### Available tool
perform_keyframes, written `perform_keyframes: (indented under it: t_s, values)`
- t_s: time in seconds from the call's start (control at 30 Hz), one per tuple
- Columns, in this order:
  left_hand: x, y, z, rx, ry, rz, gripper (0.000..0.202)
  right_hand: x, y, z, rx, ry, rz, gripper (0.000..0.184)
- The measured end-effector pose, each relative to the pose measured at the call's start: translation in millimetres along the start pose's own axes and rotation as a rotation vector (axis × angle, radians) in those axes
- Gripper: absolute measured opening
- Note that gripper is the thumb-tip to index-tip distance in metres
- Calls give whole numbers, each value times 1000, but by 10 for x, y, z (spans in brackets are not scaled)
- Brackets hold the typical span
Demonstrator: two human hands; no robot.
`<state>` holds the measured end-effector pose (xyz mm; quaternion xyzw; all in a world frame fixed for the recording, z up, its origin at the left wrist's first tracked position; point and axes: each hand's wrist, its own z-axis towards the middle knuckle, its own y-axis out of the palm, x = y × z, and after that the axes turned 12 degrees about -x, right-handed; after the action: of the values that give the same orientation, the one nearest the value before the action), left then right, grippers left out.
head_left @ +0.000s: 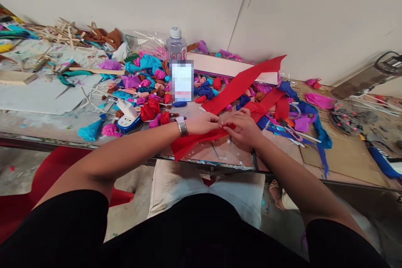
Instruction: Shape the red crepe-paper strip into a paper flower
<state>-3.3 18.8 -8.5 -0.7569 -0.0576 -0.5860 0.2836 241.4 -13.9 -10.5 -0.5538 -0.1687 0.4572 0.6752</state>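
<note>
One left hand (204, 123) and one right hand (246, 129) pinch red cloth (194, 142) by the desk's (235, 155) edge. Cloth lumps (146, 83) crowd behind, near a pale wall (157, 0).

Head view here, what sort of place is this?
Probably a small craft workshop: strips of red fabric and little bundles of coloured cloth crowd the bench, with teal-handled pliers and a heap of thin wooden sticks farther left.
</note>
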Motion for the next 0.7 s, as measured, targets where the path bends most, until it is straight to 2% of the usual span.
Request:
perform_keyframes:
  t_s: [0.37,0.7]
  values:
    - [51,10,-34,8,-30,-20,29,-23,-26,17,40,-47,20,8]
    - [107,-10,-44,-22,-60,-25,20,-19,-26,3,46,2,-4,11]
